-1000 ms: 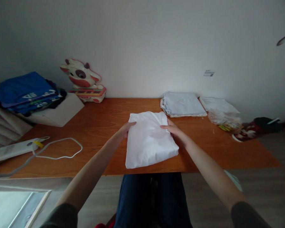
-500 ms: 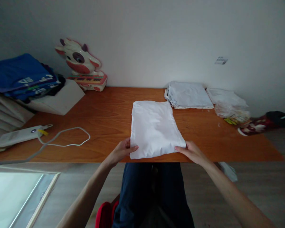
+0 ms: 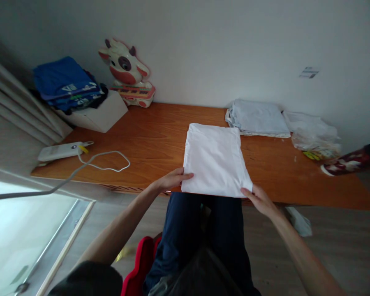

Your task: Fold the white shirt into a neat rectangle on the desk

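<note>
A folded white cloth (image 3: 215, 160) lies flat at the front edge of the wooden table (image 3: 154, 135). My left hand (image 3: 175, 179) grips its near left side, thumb on top and fingers underneath. At the near right corner, my right hand (image 3: 259, 198) pinches the cloth in the same way, with the fingers partly hidden below. Farther back and to the right, a stack of folded pale cloths (image 3: 259, 117) rests against the wall.
Blue folded clothes (image 3: 69, 84) sit on a white box (image 3: 103, 113), beside a cow-shaped toy keyboard (image 3: 128, 74). A white power strip (image 3: 61, 151) with a cable lies left. Clear plastic bags (image 3: 314, 137) and a dark red cup (image 3: 351, 161) stand right.
The view has shifted left, so most things appear farther right. The cloth's near edge looks straighter and flatter. Both hands keep their hold on it.
</note>
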Demonstrator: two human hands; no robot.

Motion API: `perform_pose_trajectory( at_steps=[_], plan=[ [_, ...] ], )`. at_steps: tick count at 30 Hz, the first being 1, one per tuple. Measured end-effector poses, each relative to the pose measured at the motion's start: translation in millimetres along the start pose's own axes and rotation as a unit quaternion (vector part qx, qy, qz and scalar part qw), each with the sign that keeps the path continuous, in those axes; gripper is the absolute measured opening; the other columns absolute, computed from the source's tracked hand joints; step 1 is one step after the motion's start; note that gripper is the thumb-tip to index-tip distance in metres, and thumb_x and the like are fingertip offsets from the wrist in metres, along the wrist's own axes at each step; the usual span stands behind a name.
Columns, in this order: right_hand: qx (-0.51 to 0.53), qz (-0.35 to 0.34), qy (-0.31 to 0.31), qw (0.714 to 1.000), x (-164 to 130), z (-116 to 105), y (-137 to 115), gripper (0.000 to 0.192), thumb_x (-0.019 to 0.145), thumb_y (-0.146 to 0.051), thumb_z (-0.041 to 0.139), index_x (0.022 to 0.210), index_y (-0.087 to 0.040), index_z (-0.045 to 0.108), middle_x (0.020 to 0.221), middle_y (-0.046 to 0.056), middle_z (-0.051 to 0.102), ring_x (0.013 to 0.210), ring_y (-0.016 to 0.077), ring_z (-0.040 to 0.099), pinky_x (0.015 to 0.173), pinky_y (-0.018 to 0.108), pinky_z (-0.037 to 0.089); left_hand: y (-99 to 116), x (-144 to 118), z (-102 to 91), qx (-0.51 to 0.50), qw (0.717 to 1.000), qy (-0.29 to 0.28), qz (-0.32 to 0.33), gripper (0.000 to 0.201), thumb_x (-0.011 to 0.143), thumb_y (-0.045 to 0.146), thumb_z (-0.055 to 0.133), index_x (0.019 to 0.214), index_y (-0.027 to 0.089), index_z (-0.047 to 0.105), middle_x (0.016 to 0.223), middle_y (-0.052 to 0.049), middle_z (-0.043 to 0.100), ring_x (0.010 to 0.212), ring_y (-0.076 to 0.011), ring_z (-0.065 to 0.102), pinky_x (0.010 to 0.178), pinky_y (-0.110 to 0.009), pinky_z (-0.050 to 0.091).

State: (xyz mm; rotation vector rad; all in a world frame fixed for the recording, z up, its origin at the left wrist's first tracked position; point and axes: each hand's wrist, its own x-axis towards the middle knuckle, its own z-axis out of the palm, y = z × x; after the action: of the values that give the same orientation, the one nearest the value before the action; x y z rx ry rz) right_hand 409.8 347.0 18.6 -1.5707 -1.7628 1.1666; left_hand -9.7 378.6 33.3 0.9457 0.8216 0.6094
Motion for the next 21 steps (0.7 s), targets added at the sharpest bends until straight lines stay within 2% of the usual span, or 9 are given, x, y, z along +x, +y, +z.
perform_pose_trajectory(
  at_steps=[2, 4, 6, 8, 10, 12, 15, 18, 21],
  plan=[
    [0.019, 0.02, -0.027, 0.999, 3, -4, -2, 0.057, 0.086, -0.075, 0.067, 0.079, -0.019, 0.07, 0.076, 0.003, 0.068, 0.074, 0.0222, 0.058, 0.067, 0.031, 0.046, 0, -4, -0.6, 0.025, 0.999, -0.026, 0.001, 0.049, 0.094, 0.049, 0.076, 0.131, 0.016, 0.074, 0.135, -0.015, 0.075, 0.118, -0.0303, 0.072, 0.104, -0.042, 0.057],
    [0.009, 0.044, -0.017, 0.999, 6, -8, -4, 0.064, 0.086, -0.08, 0.062, 0.063, -0.021, 0.061, 0.061, 0.001, 0.059, 0.063, 0.0187, 0.051, 0.06, 0.03, 0.041, -4, -5, -1.2, 0.038, 0.999, -0.036, 0.007, 0.049, 0.094, 0.051, 0.075, 0.13, 0.017, 0.075, 0.135, -0.014, 0.075, 0.118, -0.0313, 0.072, 0.105, -0.045, 0.057],
    [-0.024, 0.05, 0.003, 0.998, 7, -9, -4, 0.071, 0.087, -0.084, 0.059, 0.052, -0.023, 0.048, 0.05, -0.002, 0.045, 0.054, 0.0147, 0.041, 0.054, 0.029, 0.032, -11, -4, -1.9, 0.035, 0.999, -0.027, 0.01, 0.05, 0.094, 0.053, 0.075, 0.13, 0.018, 0.075, 0.132, -0.014, 0.076, 0.115, -0.0325, 0.073, 0.101, -0.046, 0.059],
    [-0.043, 0.039, -0.013, 0.998, 4, -10, -4, 0.071, 0.087, -0.083, 0.06, 0.051, -0.023, 0.046, 0.05, -0.002, 0.044, 0.053, 0.0139, 0.039, 0.054, 0.029, 0.03, -18, -5, -1.7, 0.025, 1.0, -0.01, 0.013, 0.051, 0.092, 0.053, 0.076, 0.128, 0.016, 0.076, 0.127, -0.015, 0.078, 0.111, -0.0333, 0.074, 0.095, -0.045, 0.061],
    [-0.029, 0.021, -0.039, 0.999, -1, -10, -3, 0.064, 0.089, -0.079, 0.062, 0.063, -0.02, 0.062, 0.063, 0.001, 0.061, 0.062, 0.018, 0.052, 0.06, 0.029, 0.04, -21, -6, 0.0, 0.016, 1.0, 0.001, 0.015, 0.053, 0.092, 0.053, 0.077, 0.128, 0.015, 0.076, 0.121, -0.015, 0.079, 0.107, -0.0336, 0.074, 0.091, -0.044, 0.062],
    [-0.002, 0.007, -0.035, 0.999, -6, -10, -1, 0.055, 0.089, -0.074, 0.067, 0.089, -0.019, 0.075, 0.09, 0.005, 0.076, 0.083, 0.0247, 0.064, 0.074, 0.033, 0.05, -21, -8, 3.7, 0.005, 1.0, 0.007, 0.018, 0.055, 0.091, 0.053, 0.077, 0.131, 0.015, 0.074, 0.121, -0.015, 0.079, 0.107, -0.0338, 0.074, 0.09, -0.043, 0.062],
    [0.057, 0.009, -0.014, 0.998, -9, -9, 4, 0.057, 0.084, -0.068, 0.077, 0.115, -0.021, 0.076, 0.115, 0.008, 0.078, 0.1, 0.0281, 0.068, 0.087, 0.036, 0.053, -19, -10, 11.1, 0.004, 0.997, 0.036, 0.061, 0.059, 0.091, 0.049, 0.079, 0.139, 0.017, 0.067, 0.132, -0.014, 0.075, 0.113, -0.0322, 0.071, 0.093, -0.041, 0.06],
    [0.076, 0.043, -0.005, 0.996, -8, -7, 10, 0.055, 0.086, -0.073, 0.071, 0.091, -0.018, 0.076, 0.089, 0.005, 0.076, 0.079, 0.0227, 0.064, 0.072, 0.032, 0.051, -22, -7, 16.6, 0.013, 0.991, 0.081, 0.109, 0.062, 0.09, 0.046, 0.081, 0.142, 0.018, 0.062, 0.139, -0.014, 0.071, 0.116, -0.0302, 0.069, 0.096, -0.038, 0.058],
    [0.037, 0.053, 0.0, 0.998, -8, -5, 11, 0.06, 0.089, -0.075, 0.065, 0.071, -0.018, 0.068, 0.069, 0.002, 0.067, 0.065, 0.0188, 0.057, 0.062, 0.029, 0.044, -27, -4, 16.4, 0.012, 0.993, 0.077, 0.085, 0.064, 0.087, 0.045, 0.083, 0.141, 0.017, 0.061, 0.135, -0.014, 0.073, 0.114, -0.0302, 0.069, 0.094, -0.038, 0.058]
  ],
)
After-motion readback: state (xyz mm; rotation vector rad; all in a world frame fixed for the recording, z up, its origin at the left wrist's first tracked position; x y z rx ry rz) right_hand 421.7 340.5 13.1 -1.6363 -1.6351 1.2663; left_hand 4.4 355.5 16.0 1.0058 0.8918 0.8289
